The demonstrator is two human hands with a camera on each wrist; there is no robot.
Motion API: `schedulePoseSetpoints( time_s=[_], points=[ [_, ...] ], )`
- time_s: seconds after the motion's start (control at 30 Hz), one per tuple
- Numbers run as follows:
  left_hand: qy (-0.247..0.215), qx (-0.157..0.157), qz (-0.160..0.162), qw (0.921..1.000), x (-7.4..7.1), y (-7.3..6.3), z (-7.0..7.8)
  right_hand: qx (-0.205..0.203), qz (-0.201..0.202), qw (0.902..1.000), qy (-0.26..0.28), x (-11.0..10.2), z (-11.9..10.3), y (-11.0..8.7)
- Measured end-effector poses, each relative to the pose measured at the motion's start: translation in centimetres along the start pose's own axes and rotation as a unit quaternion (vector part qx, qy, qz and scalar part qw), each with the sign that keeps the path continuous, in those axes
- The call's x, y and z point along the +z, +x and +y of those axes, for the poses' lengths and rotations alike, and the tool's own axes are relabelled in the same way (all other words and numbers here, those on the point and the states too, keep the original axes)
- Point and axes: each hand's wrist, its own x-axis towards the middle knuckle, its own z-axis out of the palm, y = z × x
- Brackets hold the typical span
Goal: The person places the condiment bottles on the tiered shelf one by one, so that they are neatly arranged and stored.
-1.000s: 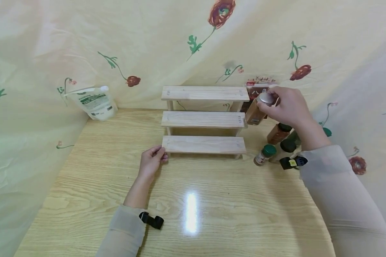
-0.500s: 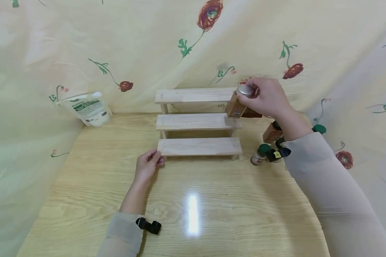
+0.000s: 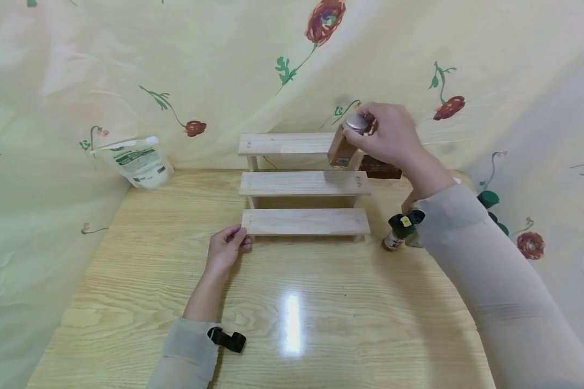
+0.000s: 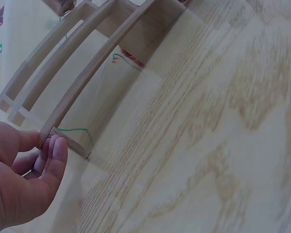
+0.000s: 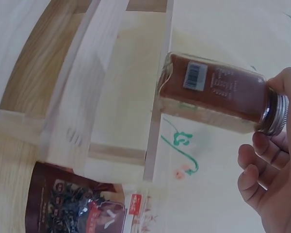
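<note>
While the left hand [image 3: 227, 247] rests closest to me on the table [image 3: 292, 324], its curled fingers [image 4: 54, 154] pinch the near left corner of the wooden step rack [image 3: 305, 183], thumb on one side of the lowest board and fingertips on the other, as if to steady it. Just past that hand the three steps climb away toward the flowered cloth.

Off to the right, beneath the right forearm, a cluster of green-capped bottles [image 3: 395, 231] stands on the table beside the rack's end. Further back and higher, the right hand [image 3: 386, 135] grips a spice jar [image 3: 344, 145] by its silver lid, fingers wrapped round the cap. The jar of red-brown powder [image 5: 216, 92] hangs tilted in the air over the right end of the top step, not yet touching wood as far as I can tell. Behind that hand a dark red packet [image 5: 82, 206] leans beside the rack, and far off to the left hand's side a white pouch [image 3: 135, 160] sits against the cloth.

To do this well, I'd say the jar wants straightening upright before it comes down, base flat and fully on the board, away from the edge, while the left hand holds the rack firm.
</note>
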Motion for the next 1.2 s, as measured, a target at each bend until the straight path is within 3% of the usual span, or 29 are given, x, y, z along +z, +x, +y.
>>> schedulePoseSetpoints(
  time_s=[0.23, 0.47, 0.93, 1.2],
  points=[
    [-0.002, -0.005, -0.007, 1.0000, -0.2, 0.0, -0.2, 0.022, -0.014, 0.9997, 0.002, 0.7, -1.5, 1.4],
    [-0.004, -0.002, -0.008, 1.0000, -0.9, -0.2, -0.6, 0.015, -0.017, 0.9997, 0.007, 2.3, -3.6, 2.8],
    [-0.003, 0.009, -0.014, 0.9999, -0.3, 0.2, -0.4, -0.014, -0.006, 0.9999, -0.004, 4.8, -6.0, 5.8],
    [0.001, 0.012, -0.009, 0.9999, -0.2, 0.1, -0.4, -0.002, -0.037, 0.9993, -0.006, 5.9, -7.5, 7.6]
  ],
)
